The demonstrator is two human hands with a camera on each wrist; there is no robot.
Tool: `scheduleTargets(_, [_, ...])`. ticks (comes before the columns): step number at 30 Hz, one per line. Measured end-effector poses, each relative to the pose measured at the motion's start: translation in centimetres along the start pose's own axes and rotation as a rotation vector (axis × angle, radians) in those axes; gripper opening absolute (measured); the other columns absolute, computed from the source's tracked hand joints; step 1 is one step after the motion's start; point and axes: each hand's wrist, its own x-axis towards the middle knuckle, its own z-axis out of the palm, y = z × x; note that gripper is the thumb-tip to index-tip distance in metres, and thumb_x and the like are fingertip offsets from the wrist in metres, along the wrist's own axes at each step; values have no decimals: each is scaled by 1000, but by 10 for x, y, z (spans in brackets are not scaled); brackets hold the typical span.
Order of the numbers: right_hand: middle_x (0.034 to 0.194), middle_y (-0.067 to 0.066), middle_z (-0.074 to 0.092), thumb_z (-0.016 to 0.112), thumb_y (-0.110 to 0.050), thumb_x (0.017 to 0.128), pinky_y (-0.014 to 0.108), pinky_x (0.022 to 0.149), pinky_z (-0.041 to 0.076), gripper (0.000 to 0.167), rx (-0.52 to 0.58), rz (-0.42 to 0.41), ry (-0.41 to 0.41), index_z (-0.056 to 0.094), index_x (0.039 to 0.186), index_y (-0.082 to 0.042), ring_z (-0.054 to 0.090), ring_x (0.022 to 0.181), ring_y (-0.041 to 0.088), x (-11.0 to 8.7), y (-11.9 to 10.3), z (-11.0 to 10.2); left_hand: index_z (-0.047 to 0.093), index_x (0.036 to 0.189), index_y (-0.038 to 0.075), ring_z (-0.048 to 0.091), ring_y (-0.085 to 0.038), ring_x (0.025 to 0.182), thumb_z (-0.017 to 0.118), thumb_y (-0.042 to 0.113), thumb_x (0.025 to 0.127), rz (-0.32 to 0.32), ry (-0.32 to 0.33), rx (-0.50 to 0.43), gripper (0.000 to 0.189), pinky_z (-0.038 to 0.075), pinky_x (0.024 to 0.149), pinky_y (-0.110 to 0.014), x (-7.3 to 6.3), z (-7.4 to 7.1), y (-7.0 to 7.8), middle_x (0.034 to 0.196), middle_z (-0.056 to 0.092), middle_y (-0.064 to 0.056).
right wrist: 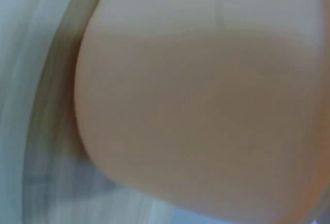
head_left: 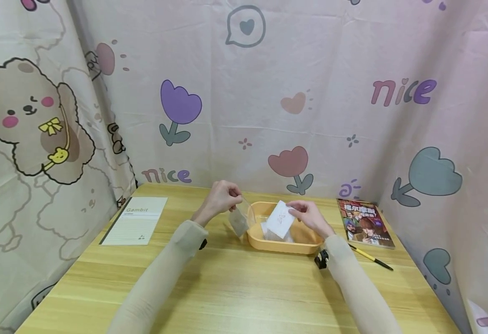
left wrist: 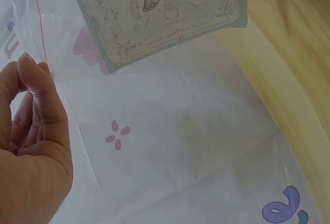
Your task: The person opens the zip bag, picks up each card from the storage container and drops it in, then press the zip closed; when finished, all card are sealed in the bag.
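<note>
My left hand (head_left: 223,197) pinches the edge of a clear zip bag (head_left: 238,221) at the left end of a yellow plastic basket (head_left: 283,247). In the left wrist view the bag's red seal line runs beside the fingertips, and a butterfly-printed card (left wrist: 170,10) shows close by. Above the basket, my right hand (head_left: 310,217) grips a white card (head_left: 280,219) with a small printed design, thumb and fingers at its upper right corner. Clear wrapped pieces lie beneath that card in the basket, partly hidden. A blurred, pale orange surface (right wrist: 201,121) fills most of the right wrist view.
A notebook (head_left: 136,221) marked "Gambit" lies at the table's left. On the right are a colourful comic-style book (head_left: 365,222) and a yellow-and-black pen (head_left: 370,257). A printed curtain (head_left: 235,93) hangs behind the wooden table (head_left: 244,287).
</note>
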Motion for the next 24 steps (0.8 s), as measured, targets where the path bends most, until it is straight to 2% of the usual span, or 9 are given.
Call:
scheduleTargets(3, [98,6,70,65,-18,94,24,57,48,34,48,2,41,65,124,-4,54,68,12,-2,-7,2,71,77,6,62,-16,47,66,5,81,7,4,-5,6,55,45,-29,0,0,-1,68,70,-7])
scheduleTargets(8, [109,9,69,66,-21,93,20,57,45,38,175,7,73,63,126,-3,57,71,9,-6,-24,8,71,78,5,62,-15,47,66,4,81,8,9,-10,6,55,45,-28,0,-1,-1,69,70,-8])
scheduleTargets(13, [102,3,67,69,-16,91,19,54,44,37,292,2,104,64,124,0,57,70,9,-9,-37,15,71,77,6,62,-16,47,66,4,81,2,10,1,7,54,44,-27,0,-2,1,69,70,-8])
scheduleTargets(17, [95,-3,67,70,-13,90,19,51,46,36,340,-13,131,64,122,2,61,70,12,-11,-44,19,71,76,7,62,-16,46,67,5,81,-1,9,5,7,53,43,-27,0,-3,1,67,69,-7])
scheduleTargets(24, [94,-5,67,70,-12,90,18,48,47,39,397,-64,159,60,125,0,62,64,7,-12,-48,24,71,76,6,62,-16,47,66,5,81,-12,-1,-1,7,54,44,-28,0,-4,1,75,71,-19])
